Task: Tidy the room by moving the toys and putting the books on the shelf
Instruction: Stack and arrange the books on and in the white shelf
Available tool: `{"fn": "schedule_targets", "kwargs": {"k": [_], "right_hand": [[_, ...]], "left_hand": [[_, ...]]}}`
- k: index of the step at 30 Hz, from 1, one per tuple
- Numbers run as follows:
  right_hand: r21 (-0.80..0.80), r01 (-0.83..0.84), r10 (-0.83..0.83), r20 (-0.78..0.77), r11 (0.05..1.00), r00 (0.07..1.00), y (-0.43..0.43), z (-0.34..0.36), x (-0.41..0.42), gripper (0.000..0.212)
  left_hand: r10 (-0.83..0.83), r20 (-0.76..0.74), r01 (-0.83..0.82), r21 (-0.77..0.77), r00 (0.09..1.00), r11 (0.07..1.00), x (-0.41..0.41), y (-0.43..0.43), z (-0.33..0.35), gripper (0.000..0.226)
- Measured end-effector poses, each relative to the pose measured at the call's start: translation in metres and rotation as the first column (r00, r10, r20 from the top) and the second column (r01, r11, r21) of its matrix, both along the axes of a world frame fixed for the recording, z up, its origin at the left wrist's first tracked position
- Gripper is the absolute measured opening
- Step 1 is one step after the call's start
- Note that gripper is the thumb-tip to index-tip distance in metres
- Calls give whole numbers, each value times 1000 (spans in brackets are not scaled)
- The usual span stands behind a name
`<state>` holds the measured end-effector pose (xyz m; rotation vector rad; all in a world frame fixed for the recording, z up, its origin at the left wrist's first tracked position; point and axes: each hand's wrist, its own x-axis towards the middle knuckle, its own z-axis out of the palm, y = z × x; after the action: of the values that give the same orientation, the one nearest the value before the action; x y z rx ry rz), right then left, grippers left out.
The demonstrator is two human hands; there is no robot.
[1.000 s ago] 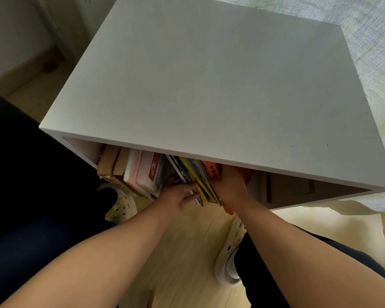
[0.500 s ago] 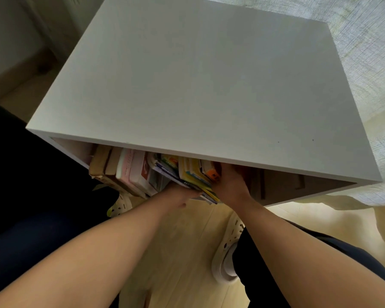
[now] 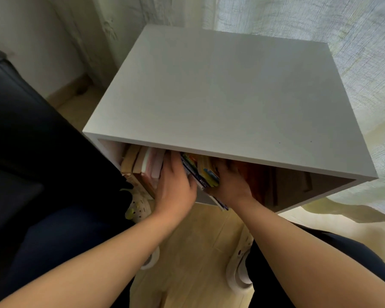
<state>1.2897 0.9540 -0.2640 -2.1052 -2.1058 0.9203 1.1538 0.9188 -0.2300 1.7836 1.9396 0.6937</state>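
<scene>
A white shelf unit (image 3: 220, 96) stands in front of me, its open front facing my legs. Inside it, a bundle of thin colourful books (image 3: 201, 172) leans between my two hands. My left hand (image 3: 173, 185) lies flat against the bundle's left side, fingers reaching into the shelf between it and the pale books. My right hand (image 3: 231, 185) holds the bundle from the right, fingers curled over its upper edge. The fingertips of both hands are hidden under the shelf top. Beige and pink books (image 3: 142, 163) stand at the left end of the compartment.
A dark sofa (image 3: 20, 130) is close on the left. Sheer curtains (image 3: 320, 23) hang behind and to the right of the shelf. My white slippers (image 3: 238, 274) rest on the light wooden floor (image 3: 198, 241). The compartment's right part (image 3: 298, 187) is dark.
My head has pulled back, so more of the shelf and curtain shows. My left hand has gone from the spines to the bundle's left side, and the books sit deeper in the shelf.
</scene>
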Motion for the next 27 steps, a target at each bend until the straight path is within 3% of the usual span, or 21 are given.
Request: {"fn": "schedule_targets", "kwargs": {"k": [1,3,6,9,12,14,18,23,27], "right_hand": [[11,2,-2,-1,1000,1000,1,0,-3,86],[32,17,-17,0,999,1000,3,1,-7,83],[73,-2,0,38,997,999,6,2,-9,74],[78,-39,34,67,996,997,8,4,-8,65],[67,-41,36,74,997,997,7,7,-7,61],[69,-16,11,65,998,998,6,10,-5,58],[50,1,-1,-2,999,1000,5,14,2,53],[47,-46,46,8,998,999,-6,12,6,45],[68,-68,65,45,995,997,-12,8,2,48]], "left_hand": [[-55,-216,61,18,975,998,0,-3,-2,66],[-101,-532,153,53,841,987,-3,-2,-8,62],[-163,-702,216,-14,693,976,-9,14,2,48],[-234,-750,277,-71,618,958,-7,29,28,43],[-435,-654,303,-312,619,901,-3,43,20,39],[-476,-625,291,-381,619,878,-2,48,19,37],[-494,-649,319,-378,578,869,-4,45,17,46],[-525,-736,399,-368,426,840,-13,25,10,48],[-506,-708,422,-314,493,851,-11,30,16,40]]}}
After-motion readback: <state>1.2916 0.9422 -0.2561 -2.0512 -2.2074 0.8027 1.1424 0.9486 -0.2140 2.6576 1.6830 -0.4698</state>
